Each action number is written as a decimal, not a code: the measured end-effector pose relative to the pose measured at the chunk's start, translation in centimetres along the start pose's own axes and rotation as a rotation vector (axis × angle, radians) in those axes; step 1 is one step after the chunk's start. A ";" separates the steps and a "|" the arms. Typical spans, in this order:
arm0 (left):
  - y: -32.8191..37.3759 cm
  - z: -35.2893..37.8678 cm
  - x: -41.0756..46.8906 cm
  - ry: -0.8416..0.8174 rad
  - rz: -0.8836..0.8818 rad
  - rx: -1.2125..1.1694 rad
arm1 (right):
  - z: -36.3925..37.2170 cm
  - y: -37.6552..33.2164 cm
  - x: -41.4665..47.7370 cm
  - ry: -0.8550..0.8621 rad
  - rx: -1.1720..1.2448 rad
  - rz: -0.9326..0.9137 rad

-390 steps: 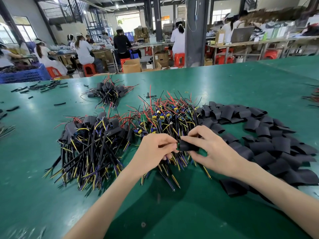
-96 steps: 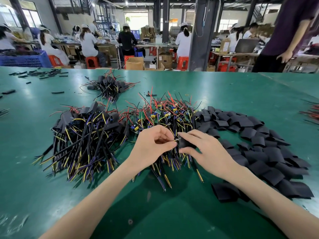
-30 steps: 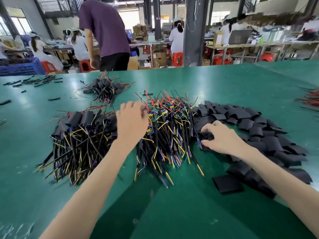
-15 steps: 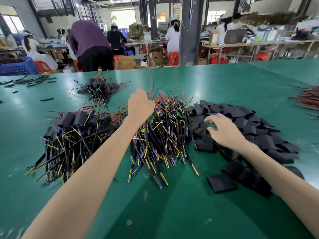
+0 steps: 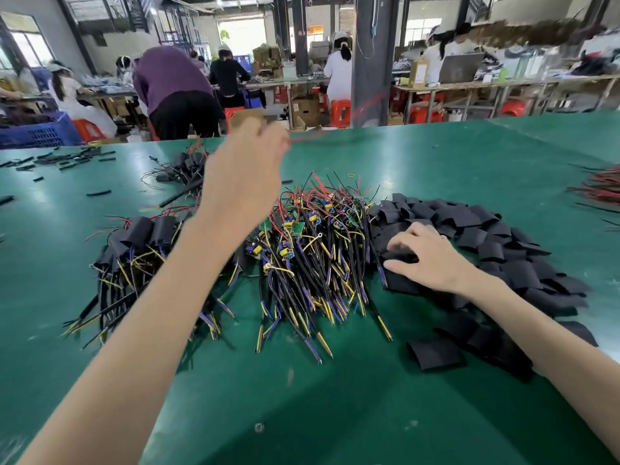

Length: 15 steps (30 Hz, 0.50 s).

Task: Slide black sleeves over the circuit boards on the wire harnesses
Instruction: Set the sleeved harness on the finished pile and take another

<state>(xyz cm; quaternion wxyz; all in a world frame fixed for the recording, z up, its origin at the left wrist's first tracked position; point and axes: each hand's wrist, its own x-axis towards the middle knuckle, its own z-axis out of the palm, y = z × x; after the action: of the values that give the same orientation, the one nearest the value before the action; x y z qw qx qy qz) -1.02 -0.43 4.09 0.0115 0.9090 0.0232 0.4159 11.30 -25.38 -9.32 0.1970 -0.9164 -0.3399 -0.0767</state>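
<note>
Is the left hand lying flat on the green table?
No, the left hand is up in the air above the wire harnesses, and a blurred red wire runs from it.

Green table [image 5: 436, 156], red stools [image 5: 340, 112], bg pillar [image 5: 372, 62]

Left hand [image 5: 245, 182] raised, blurred, pinching a red wire [image 5: 315, 135] trailing off its right; right hand [image 5: 432, 260] pinches a black sleeve [image 5: 401, 256] atop the sleeve pile [image 5: 503, 256], bare harnesses [image 5: 312, 250] between the hands.

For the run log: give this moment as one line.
left hand: raised, holds red wire above harness pile | right hand: pinches black sleeve on sleeve pile
</note>
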 end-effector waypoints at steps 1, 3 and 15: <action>0.0 0.9 -1.3 -0.041 0.003 0.042 | -0.5 -0.2 0.0 -0.053 0.047 -0.012; -0.4 2.8 -3.8 -0.131 -0.009 0.085 | -1.3 -0.7 -0.3 -0.208 0.095 -0.026; -0.3 7.2 -10.1 -0.351 0.021 -0.063 | -2.0 -0.9 -0.4 -0.333 -0.027 0.030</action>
<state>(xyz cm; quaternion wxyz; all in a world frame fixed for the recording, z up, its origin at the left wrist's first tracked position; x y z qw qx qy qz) -2.12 -0.67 -8.26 0.0397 0.9670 -0.0015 0.2516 10.40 -25.87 -7.37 0.1267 -0.9239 -0.3533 0.0746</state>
